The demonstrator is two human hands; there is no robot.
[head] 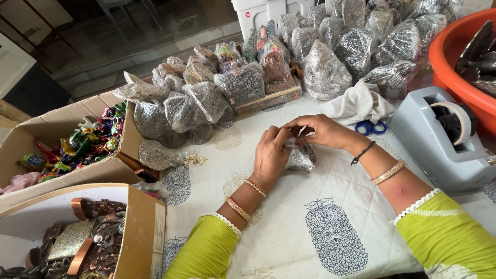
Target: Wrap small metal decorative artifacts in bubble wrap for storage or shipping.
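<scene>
Lime-green sleeves with white lace cuffs fill the bottom edge, and both forearms, banded with gold bangles, reach up toward the middle of the desk (pixel 330 206), which is covered by a white quilted cloth printed with dark motifs. Both hands meet over a small figurine wrapped in clear plastic (pixel 301 157). It lies on the cloth with its long axis running from upper left to lower right, its lower end pointing toward the right forearm; which end is its top cannot be told.

The left hand (pixel 271 155) is cupped against the packet's left side, fingers pressed onto the wrap. The right hand (pixel 319 130) arches over the upper end, wrist bent, fingertips pinching the plastic there.

Just behind the hands lie a crumpled white cloth (pixel 356 103) and blue-handled scissors (pixel 371 127). A grey tape dispenser (pixel 439 150) stands to the right, beside an orange tub (pixel 454 67). Rows of plastic-wrapped figurines (pixel 243 82) crowd the far side. On the left, an open cardboard box of colourful figures (pixel 88 142) sits behind another box of dark metal pieces (pixel 93 237). Nothing lies between the hands and the packet.
</scene>
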